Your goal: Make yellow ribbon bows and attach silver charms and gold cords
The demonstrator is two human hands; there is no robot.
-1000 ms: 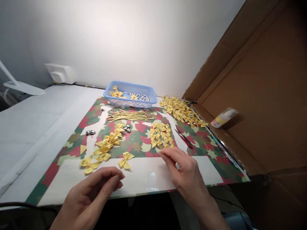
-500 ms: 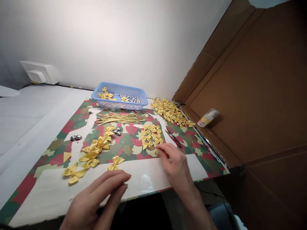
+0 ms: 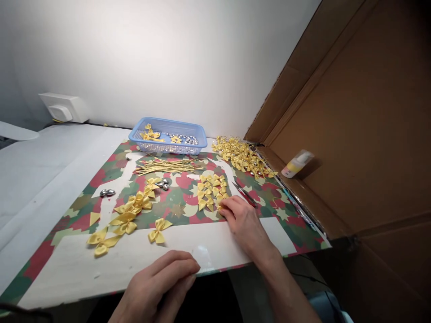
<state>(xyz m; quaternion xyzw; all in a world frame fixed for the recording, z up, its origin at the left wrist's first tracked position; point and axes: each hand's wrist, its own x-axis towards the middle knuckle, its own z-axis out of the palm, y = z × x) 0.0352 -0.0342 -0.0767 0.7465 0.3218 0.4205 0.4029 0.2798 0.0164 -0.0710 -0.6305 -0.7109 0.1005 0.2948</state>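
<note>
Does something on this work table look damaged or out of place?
Yes: the patterned sheet looks torn, with ragged white strips interrupting its print. A yellow triangle, not a bow, lies beside the bows at left.

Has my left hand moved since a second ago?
Yes, your left hand has moved right and nearer you, judged against the lone yellow bow.

On your table [image 3: 40, 179], from the strip bundle [image 3: 168, 166]: basket [image 3: 151, 147] at twelve o'clock, bows [image 3: 150, 135] and beads [image 3: 190, 140] inside; heaped bows [image 3: 240, 157] near three; scissors [image 3: 248, 197] at four; bow rows [image 3: 206, 204] nearer five; loose bows [image 3: 136, 204] at seven
</note>
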